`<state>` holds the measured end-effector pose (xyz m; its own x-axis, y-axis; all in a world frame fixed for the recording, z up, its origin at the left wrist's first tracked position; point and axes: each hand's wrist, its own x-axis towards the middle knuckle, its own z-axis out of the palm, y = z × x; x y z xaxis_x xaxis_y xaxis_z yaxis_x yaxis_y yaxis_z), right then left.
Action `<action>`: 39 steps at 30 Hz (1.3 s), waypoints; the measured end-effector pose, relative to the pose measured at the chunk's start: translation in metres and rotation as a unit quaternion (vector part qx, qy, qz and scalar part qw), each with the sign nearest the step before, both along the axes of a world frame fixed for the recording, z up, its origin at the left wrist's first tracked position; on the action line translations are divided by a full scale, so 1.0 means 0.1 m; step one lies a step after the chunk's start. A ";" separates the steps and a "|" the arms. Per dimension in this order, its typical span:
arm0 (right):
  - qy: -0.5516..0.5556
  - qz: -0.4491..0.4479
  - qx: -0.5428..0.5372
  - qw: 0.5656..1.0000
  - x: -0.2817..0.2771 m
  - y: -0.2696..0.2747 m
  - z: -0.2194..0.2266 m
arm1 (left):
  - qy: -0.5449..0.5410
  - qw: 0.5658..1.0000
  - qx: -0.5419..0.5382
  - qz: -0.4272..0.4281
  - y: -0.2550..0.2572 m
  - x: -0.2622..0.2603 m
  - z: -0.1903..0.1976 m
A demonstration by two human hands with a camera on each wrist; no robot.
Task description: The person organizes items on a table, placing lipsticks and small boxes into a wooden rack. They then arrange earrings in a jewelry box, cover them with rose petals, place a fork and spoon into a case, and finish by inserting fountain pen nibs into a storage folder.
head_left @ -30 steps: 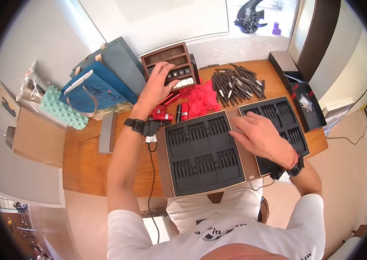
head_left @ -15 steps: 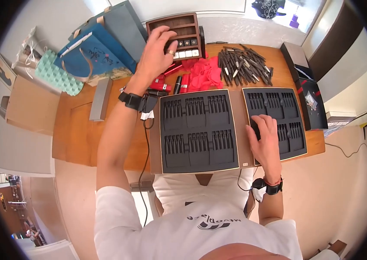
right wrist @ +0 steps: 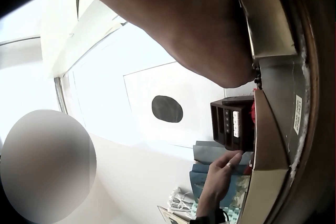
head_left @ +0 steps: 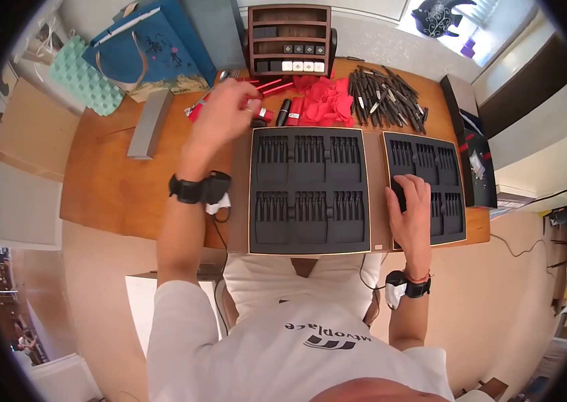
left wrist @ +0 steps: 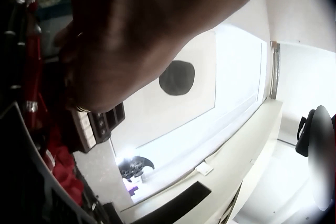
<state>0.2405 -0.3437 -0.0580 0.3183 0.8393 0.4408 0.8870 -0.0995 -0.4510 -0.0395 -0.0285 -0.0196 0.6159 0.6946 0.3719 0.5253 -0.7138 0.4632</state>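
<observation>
My left hand [head_left: 224,119] hovers, motion-blurred, above the red items left of the wooden rack's foot; its fingertips overlap these red pieces [head_left: 265,114] in the head view. In the right wrist view the left hand [right wrist: 218,179] shows its fingers stretched forward, near the rack. The dark wooden rack [head_left: 290,35] has several shelves with small black and white blocks [head_left: 307,66]. My right hand [head_left: 412,213] rests on the right black slotted tray [head_left: 424,175], fingers slightly bent and nothing seen in its grip. Beside it lies the left black slotted tray [head_left: 307,177].
Red petal-like cloth [head_left: 327,102] and a black tube [head_left: 283,112] lie behind the trays. A pile of dark pens [head_left: 385,97] is at back right, next to a long black box [head_left: 474,157]. At left are a grey box [head_left: 149,124] and a blue bag [head_left: 156,50].
My left hand has left the rack and come back down to the left, over the red items. The right hand has moved from between the trays onto the right tray. The head view has shifted.
</observation>
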 end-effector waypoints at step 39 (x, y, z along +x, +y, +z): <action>-0.102 0.291 -0.349 0.885 -0.59 2.58 0.77 | 0.041 0.997 0.059 -0.019 0.07 -0.32 -0.36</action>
